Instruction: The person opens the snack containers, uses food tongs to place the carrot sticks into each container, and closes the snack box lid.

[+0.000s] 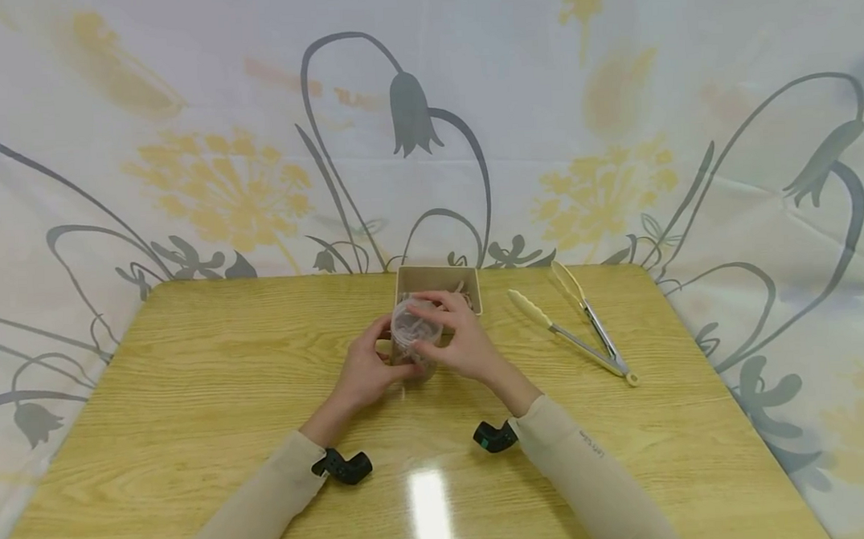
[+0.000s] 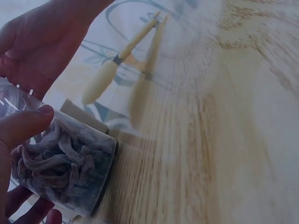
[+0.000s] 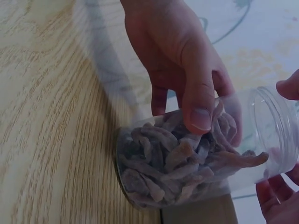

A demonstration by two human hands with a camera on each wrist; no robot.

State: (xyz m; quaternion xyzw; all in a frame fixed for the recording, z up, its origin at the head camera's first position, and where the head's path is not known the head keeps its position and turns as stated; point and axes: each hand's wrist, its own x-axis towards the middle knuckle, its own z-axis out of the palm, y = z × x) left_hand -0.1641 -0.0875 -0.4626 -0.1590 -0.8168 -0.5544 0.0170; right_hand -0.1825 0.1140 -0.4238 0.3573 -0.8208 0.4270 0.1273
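Observation:
A clear plastic jar (image 3: 177, 158) with a ridged neck stands on the table, partly filled with greyish-brown, dried-looking strips (image 2: 56, 158). My left hand (image 1: 369, 367) grips the jar's side, its thumb lying along the wall in the right wrist view. Around the top of the jar my right hand (image 1: 460, 341) curls, thumb on the near side and fingers on the far side. Whether a clear lid sits under those fingers I cannot tell. Just behind the jar is a beige open box (image 1: 476, 288) with some brownish strips in it, partly hidden by my right hand.
Tongs (image 1: 597, 339) with cream tips and metal arms lie spread on the right of the wooden table (image 1: 227, 391). A flower-printed cloth (image 1: 251, 108) hangs behind the table's far edge. Black cameras (image 1: 342, 466) are strapped at both wrists.

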